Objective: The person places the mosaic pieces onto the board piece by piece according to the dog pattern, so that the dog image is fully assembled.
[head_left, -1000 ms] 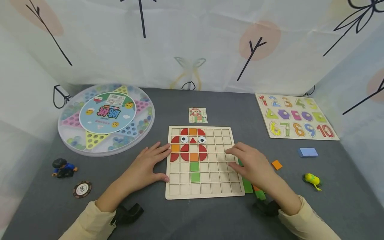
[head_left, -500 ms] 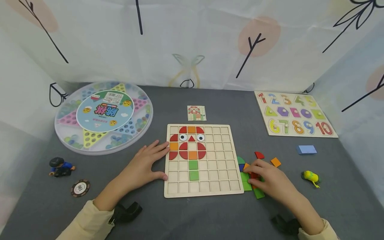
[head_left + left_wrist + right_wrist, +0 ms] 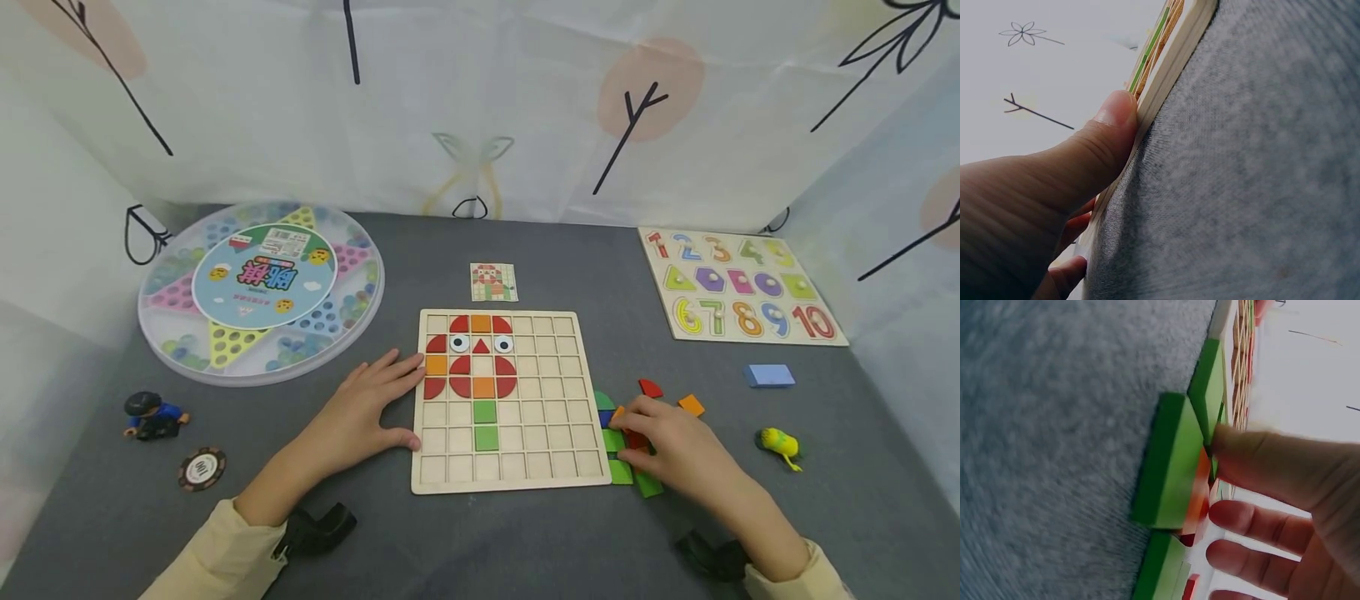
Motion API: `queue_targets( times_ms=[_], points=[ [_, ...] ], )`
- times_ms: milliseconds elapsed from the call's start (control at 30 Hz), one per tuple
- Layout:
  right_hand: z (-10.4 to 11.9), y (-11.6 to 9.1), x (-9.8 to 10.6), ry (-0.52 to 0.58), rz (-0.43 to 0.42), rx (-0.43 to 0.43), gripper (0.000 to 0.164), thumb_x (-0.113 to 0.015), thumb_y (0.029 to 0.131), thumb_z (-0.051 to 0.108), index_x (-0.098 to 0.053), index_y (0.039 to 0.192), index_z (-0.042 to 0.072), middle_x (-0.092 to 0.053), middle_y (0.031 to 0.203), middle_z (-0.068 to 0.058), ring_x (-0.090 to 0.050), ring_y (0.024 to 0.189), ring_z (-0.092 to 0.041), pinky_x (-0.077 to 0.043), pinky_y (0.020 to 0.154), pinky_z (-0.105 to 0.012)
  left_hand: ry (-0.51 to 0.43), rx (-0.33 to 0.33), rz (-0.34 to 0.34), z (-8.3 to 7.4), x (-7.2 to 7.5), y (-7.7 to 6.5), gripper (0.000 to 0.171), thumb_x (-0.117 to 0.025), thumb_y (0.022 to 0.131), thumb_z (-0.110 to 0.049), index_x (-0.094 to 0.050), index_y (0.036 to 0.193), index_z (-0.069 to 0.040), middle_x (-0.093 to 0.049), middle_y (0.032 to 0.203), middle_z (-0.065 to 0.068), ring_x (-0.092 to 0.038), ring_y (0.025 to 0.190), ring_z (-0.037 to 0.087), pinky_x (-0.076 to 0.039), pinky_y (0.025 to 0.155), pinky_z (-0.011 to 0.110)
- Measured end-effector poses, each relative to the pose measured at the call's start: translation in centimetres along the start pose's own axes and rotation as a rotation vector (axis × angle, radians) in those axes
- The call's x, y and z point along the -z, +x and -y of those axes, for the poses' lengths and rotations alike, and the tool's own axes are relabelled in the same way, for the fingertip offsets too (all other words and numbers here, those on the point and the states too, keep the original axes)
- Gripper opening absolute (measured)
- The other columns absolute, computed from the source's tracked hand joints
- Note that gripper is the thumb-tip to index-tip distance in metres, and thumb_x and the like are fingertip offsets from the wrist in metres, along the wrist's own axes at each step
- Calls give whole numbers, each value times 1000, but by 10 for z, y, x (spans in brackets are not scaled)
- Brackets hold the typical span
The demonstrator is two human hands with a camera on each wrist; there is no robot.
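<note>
A wooden grid board lies mid-table, with red, orange and green pieces and two round eye tiles in its left cells. My left hand rests along its left edge, fingers extended; in the left wrist view the thumb presses the board's side. Right of the board, my right hand reaches into a loose pile, thumb and index fingertip at opposite sides of a green square tile. Another green tile lies just nearer. In the right wrist view, a thick green tile sits beside the thumb; the index finger is hidden.
A pattern card lies behind the board. Chinese checkers set, toy figure and poker chip are at left. Number puzzle, blue block, yellow-green toy and orange tile are at right.
My right hand has moved from over the board's right side down to the pile. A gap has opened between two green tiles there. The left hand stays at the board's edge.
</note>
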State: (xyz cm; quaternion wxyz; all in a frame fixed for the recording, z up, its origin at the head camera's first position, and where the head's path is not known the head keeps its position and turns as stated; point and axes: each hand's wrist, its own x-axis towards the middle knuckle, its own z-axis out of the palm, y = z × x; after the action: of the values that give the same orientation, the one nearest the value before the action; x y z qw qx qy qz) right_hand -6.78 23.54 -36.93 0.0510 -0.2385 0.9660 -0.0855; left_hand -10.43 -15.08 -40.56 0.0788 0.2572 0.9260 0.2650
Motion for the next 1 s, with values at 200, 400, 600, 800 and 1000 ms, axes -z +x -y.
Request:
queue_targets(
  times_ms=[200,400,600,800,1000],
  points=[
    [3,-1,6,-64,-59,22,27,-76,66,24,-65,89,17,-57,89,8,-48,68,-2,-43,55,-20,7,-8,-3,-1,-1,0,91,-70,62,-53,-34,138,-18,-26,145,-3,-13,135,26,-11,104,55],
    [35,10,15,-53,-194,156,26,-76,63,25,-63,85,19,-54,80,9,-43,63,-2,-40,53,-20,3,-9,-2,0,-2,0,91,-70,62,-53,-34,138,-19,-26,145,-3,-13,135,26,-11,104,55],
    [91,36,-2,-47,-128,275,26,-72,69,32,-63,90,20,-54,81,10,-49,71,-6,-42,61,-25,-5,-3,-7,1,-4,-1,90,-70,63,-52,-34,138,-18,-27,145,-3,-14,135,26,-12,104,55],
    [116,48,-17,-100,-54,300,24,-69,73,34,-62,90,20,-53,81,8,-48,69,-9,-38,57,-23,-3,-4,-9,2,-4,-2,90,-69,63,-53,-34,138,-19,-26,145,-3,-14,135,25,-12,104,55],
    [119,49,-21,-93,-37,292,24,-69,75,35,-63,92,20,-55,81,8,-48,69,-9,-39,58,-23,3,-2,-9,2,-2,-1,89,-69,63,-54,-34,138,-19,-26,145,-3,-13,136,25,-11,104,55]
  ],
)
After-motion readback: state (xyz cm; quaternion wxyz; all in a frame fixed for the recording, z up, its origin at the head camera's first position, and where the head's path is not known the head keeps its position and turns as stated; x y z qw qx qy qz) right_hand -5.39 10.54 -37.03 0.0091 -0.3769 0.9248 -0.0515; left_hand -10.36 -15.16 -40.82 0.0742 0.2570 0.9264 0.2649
